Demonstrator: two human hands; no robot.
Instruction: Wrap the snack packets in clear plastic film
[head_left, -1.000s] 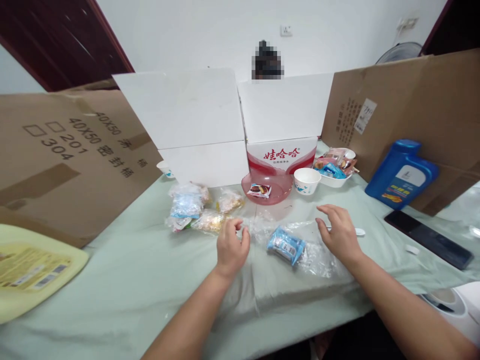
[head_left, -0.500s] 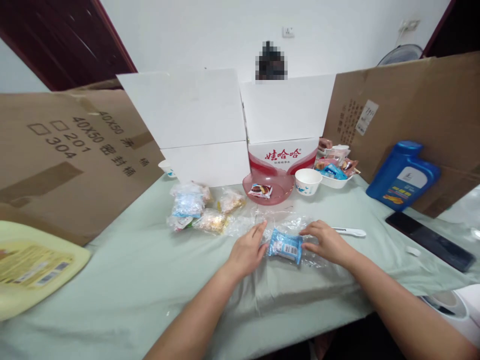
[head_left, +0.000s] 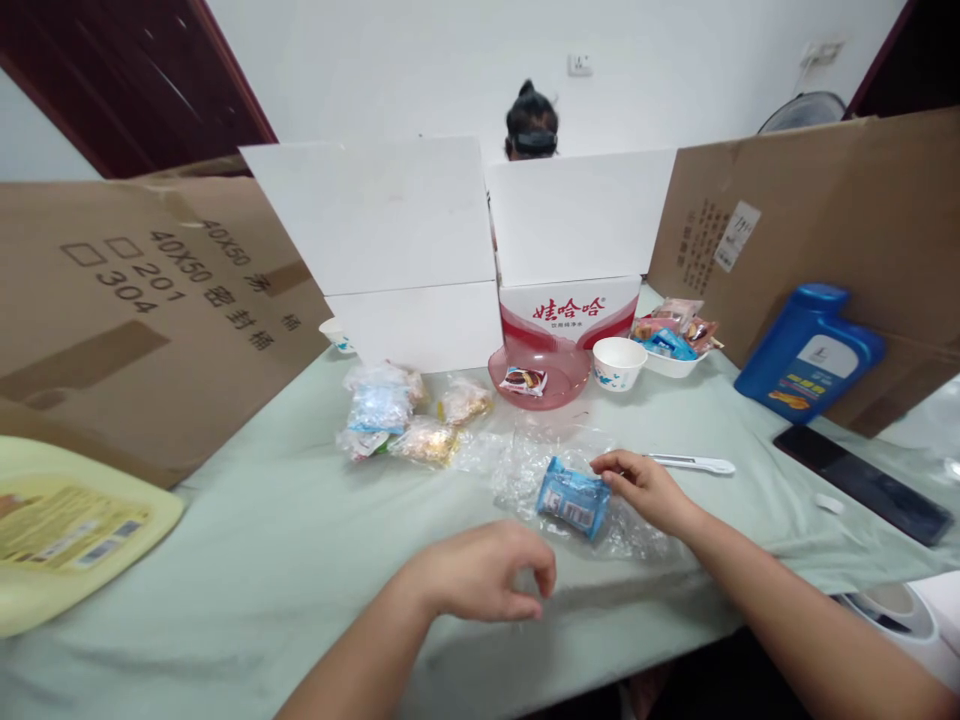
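1. Blue rectangular plastic packet (head_left: 574,498): on clear bubble wrap (head_left: 516,480).
2. Right hand (head_left: 645,490): fingertips at packet's upper-right corner; cannot tell whether pinching.
3. Left hand (head_left: 491,570): thumb and fingers parted, near side.
4. Slim white tool (head_left: 705,465) beyond right hand; round pink translucent bowl (head_left: 559,395) farther.

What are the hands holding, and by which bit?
The left hand holds nothing. The right hand is at the upper right corner of the blue packet; whether it grips it, I can't tell.
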